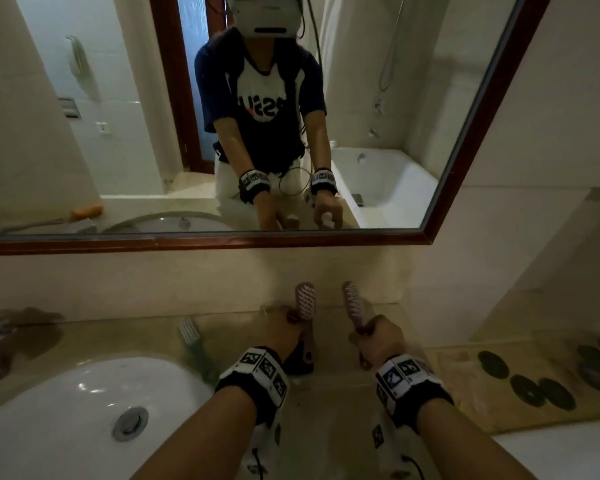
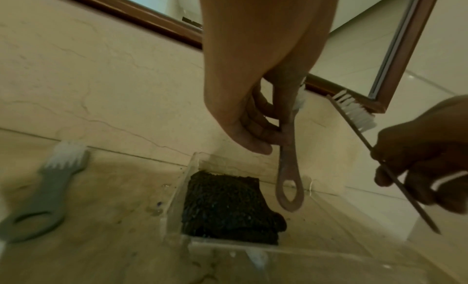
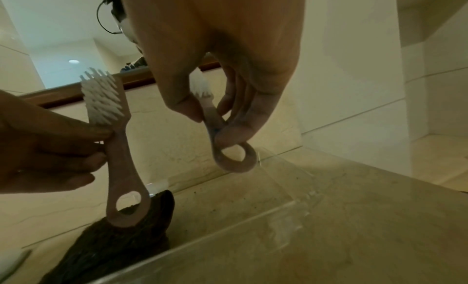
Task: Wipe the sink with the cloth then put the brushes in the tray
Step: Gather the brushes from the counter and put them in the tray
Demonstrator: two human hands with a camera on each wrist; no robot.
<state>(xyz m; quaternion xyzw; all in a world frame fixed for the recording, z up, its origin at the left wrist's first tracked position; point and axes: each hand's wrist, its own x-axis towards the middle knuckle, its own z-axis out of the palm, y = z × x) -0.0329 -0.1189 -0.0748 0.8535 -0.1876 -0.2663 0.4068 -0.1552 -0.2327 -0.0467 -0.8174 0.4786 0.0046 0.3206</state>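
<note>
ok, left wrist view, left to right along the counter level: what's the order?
Grey plastic brush lying flat on the counter → dark cloth in the clear tray → pink brush with loop handle in the left hand's grip → second pink brush, edge-on → right hand.

- The clear tray (image 2: 177, 190) is open on top; the dark cloth (image 2: 228, 208) fills its left part, while the right part of its floor lies bare.
- The left hand (image 1: 284, 329) and right hand (image 1: 378, 341), each gripping a pink brush, hang over the tray with a gap between them.
- The wall (image 1: 187, 282) stands right behind the tray, with the mirror frame (image 1: 222, 242) above it.
- The grey brush (image 1: 196, 348) lies on the surface (image 2: 101, 188) left of the tray, between it and the sink (image 1: 66, 393).
- Dark discs (image 1: 534, 389) lie on the surface to the right.
</note>
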